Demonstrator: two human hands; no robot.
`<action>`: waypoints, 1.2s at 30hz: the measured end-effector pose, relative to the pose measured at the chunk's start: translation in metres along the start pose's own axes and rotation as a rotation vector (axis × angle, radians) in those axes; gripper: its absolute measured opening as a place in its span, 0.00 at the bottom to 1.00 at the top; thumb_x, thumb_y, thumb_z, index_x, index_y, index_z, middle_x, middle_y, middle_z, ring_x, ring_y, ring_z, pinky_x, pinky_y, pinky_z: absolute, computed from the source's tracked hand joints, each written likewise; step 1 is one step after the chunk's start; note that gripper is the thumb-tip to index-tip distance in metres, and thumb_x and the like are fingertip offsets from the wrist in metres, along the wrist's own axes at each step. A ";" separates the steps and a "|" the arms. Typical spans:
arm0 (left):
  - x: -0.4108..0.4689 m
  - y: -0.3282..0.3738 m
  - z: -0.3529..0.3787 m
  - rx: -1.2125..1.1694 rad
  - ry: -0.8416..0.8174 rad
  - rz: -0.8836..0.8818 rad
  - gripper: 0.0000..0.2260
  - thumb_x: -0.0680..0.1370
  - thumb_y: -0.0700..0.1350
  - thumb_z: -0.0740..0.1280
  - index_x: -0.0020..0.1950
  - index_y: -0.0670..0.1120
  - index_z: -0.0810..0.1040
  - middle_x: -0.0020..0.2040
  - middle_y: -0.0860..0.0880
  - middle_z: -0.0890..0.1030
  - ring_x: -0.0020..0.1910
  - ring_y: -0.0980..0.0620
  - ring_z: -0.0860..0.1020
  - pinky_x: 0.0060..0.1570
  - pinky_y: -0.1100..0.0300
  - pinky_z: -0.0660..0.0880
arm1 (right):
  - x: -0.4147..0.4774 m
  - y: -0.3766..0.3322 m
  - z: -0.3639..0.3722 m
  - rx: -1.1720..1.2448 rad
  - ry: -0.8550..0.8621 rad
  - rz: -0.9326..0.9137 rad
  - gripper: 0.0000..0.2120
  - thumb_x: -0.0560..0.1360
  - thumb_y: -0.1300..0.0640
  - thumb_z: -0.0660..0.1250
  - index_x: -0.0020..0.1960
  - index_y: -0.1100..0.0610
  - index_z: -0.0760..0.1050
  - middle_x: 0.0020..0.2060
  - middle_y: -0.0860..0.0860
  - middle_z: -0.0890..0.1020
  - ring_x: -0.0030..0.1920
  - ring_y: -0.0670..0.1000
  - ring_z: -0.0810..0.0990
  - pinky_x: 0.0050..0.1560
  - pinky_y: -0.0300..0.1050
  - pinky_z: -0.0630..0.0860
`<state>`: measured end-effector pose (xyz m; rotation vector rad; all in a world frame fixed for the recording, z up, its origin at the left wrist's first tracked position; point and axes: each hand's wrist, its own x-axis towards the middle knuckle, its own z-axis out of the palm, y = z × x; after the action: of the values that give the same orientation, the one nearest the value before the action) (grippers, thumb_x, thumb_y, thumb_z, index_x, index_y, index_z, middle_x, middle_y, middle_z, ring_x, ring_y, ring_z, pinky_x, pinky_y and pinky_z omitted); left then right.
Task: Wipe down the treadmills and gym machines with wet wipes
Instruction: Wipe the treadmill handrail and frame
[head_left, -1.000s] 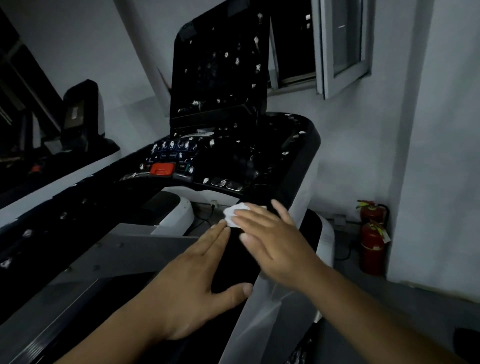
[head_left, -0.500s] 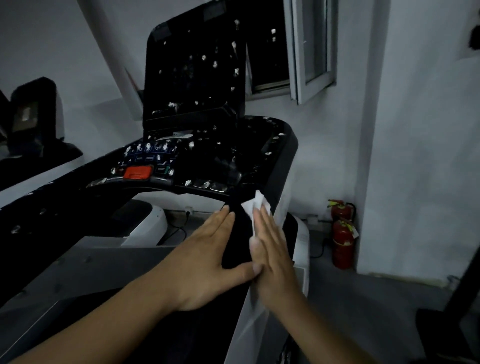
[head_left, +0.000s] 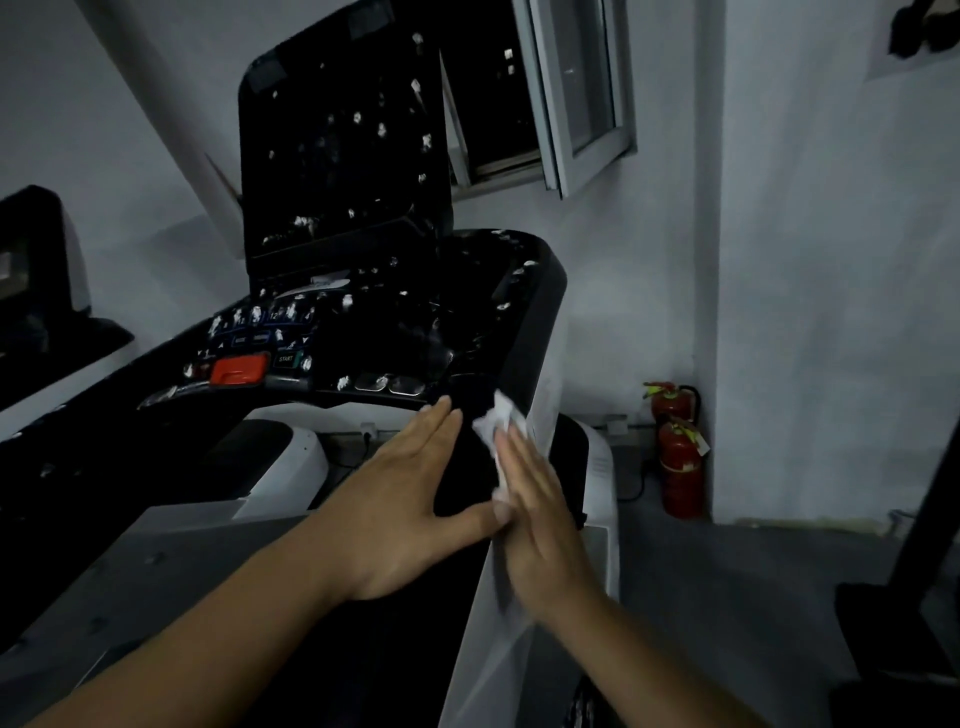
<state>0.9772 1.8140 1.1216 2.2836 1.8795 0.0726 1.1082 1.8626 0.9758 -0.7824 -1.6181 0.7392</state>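
Pressing a crumpled white wet wipe (head_left: 493, 428) against the black treadmill armrest (head_left: 467, 467) at centre frame, my right hand (head_left: 543, 525) had straight fingers (head_left: 522, 460); my left hand (head_left: 405, 514) lay flat beside it, fingers outstretched.

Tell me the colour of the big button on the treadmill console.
Orange-red; the big button sits at the console's left front, clearest in the head view.

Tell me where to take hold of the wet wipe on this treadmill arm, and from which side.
Pinch the crumpled end of the wet wipe that sticks out beyond the straight fingers of the right hand, coming from the outer, right side. The rest is pinned flat under that hand against the side of the treadmill arm, and the left hand covers the top.
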 end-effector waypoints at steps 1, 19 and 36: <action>0.006 0.002 -0.001 0.006 0.002 -0.003 0.51 0.68 0.80 0.52 0.83 0.56 0.40 0.79 0.64 0.35 0.77 0.68 0.36 0.74 0.66 0.42 | 0.017 0.000 -0.003 0.010 0.010 0.059 0.32 0.82 0.32 0.41 0.81 0.45 0.50 0.81 0.40 0.51 0.80 0.40 0.48 0.80 0.62 0.50; 0.084 0.012 -0.012 0.124 -0.010 0.049 0.46 0.71 0.78 0.50 0.81 0.59 0.38 0.76 0.68 0.32 0.66 0.79 0.27 0.64 0.77 0.31 | 0.082 0.064 -0.024 -0.075 -0.024 0.049 0.29 0.83 0.36 0.41 0.81 0.47 0.48 0.81 0.40 0.48 0.80 0.40 0.46 0.80 0.58 0.47; 0.152 0.016 -0.018 0.248 0.043 0.049 0.47 0.70 0.77 0.43 0.83 0.55 0.43 0.82 0.61 0.40 0.75 0.70 0.30 0.76 0.63 0.32 | 0.118 0.116 -0.043 -0.044 -0.060 -0.055 0.27 0.85 0.38 0.44 0.82 0.42 0.48 0.82 0.39 0.49 0.81 0.45 0.49 0.81 0.57 0.49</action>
<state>1.0198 1.9615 1.1305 2.5070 1.9501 -0.1123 1.1454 2.0278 0.9564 -0.7500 -1.7083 0.6957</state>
